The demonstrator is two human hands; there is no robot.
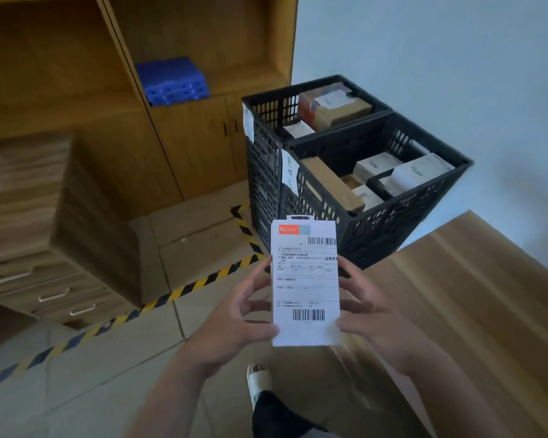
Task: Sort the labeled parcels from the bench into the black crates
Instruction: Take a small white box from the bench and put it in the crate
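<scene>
I hold a flat white parcel (306,279) with a shipping label, barcodes and an orange logo upright in front of me. My left hand (238,317) grips its left edge and my right hand (370,314) grips its right edge. Just beyond it stand two black crates side by side on the floor. The near crate (393,213) holds several white and brown boxes. The far crate (266,105) holds a brown box with a white label and a white packet. Paper tags hang on both crates' left sides.
A light wooden bench (475,295) lies at the right. A wooden shelf unit (187,143) with a blue plastic tray (171,80) stands behind the crates. A drawer cabinet (45,222) is at the left. Yellow-black tape (178,292) crosses the tiled floor.
</scene>
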